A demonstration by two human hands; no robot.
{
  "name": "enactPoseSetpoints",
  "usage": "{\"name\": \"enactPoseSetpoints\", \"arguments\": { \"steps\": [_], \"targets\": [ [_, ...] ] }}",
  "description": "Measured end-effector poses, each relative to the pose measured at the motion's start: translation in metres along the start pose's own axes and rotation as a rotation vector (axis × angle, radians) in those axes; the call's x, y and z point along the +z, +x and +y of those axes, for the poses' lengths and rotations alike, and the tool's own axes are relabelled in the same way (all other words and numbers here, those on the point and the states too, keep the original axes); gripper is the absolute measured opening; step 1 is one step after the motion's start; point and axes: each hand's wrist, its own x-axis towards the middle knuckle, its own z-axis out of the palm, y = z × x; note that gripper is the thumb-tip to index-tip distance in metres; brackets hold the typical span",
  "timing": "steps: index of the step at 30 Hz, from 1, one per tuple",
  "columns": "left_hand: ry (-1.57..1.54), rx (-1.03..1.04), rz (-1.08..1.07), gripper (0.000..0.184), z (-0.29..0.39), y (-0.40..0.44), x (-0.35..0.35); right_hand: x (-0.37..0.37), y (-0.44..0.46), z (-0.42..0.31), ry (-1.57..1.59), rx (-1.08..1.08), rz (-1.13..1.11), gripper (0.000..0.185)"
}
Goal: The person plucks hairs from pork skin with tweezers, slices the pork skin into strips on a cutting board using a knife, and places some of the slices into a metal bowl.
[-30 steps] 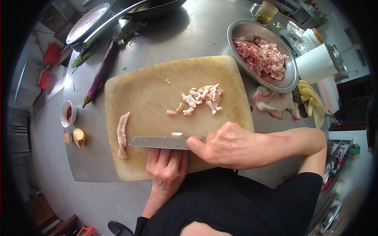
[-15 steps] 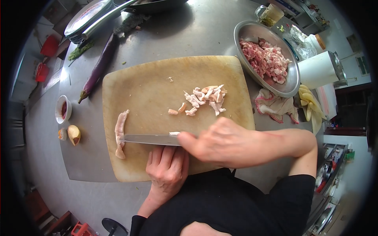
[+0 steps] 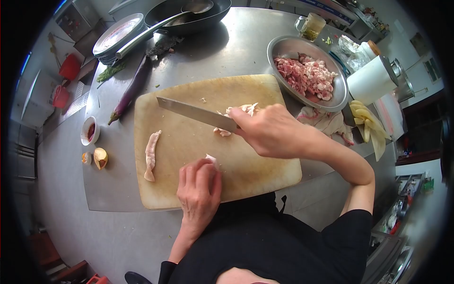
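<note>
My right hand [image 3: 274,132] is closed round the handle of a kitchen knife [image 3: 196,113], whose blade points to the upper left above the cutting board [image 3: 189,94]. Partly behind this hand and blade lies a small heap of pale meat pieces [image 3: 243,110]. Near the board's front edge, my left hand [image 3: 201,182] has its fingers curled on a small piece of pale meat [image 3: 211,158]; only its tip shows. A long uncut strip of pale meat [image 3: 151,154] rests by itself on the board's left side.
At the upper right stands a metal bowl [image 3: 272,61] of chopped meat, with a cloth [image 3: 321,124] below it. An eggplant [image 3: 130,94], a small white bowl [image 3: 96,135] and a cut brown-skinned piece [image 3: 100,158] lie left. A black wok [image 3: 217,21] is at the back.
My right hand has lifted the knife up and away from my left hand, toward the meat heap. My left hand stays near the front edge, fingers now curled on a piece. The view has shifted slightly.
</note>
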Motion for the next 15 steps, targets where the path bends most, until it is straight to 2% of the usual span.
{"name": "enactPoseSetpoints", "arguments": {
  "steps": [2,3,5,6,8,15],
  "targets": [
    [-0.11,-0.222,0.145,0.021,0.005,-0.002,0.002,-0.01,-0.015,-0.013,-0.095,0.003,-0.095,0.027],
    [-0.112,-0.224,0.145,0.021,0.005,-0.003,0.001,-0.01,-0.022,-0.017,-0.095,0.003,-0.098,0.027],
    [0.025,-0.129,0.056,0.019,0.003,-0.004,-0.001,-0.008,-0.035,-0.026,-0.14,-0.07,-0.214,0.03],
    [0.025,-0.133,0.057,0.019,0.0,-0.005,-0.001,-0.009,-0.04,-0.031,-0.142,-0.087,-0.241,0.029],
    [0.029,0.013,0.021,0.02,-0.005,-0.007,0.0,-0.014,-0.047,-0.04,-0.14,-0.089,-0.289,0.029],
    [0.033,0.062,-0.019,0.025,-0.009,-0.007,-0.001,-0.031,-0.059,-0.053,-0.159,-0.046,-0.399,0.027]
  ]
}}
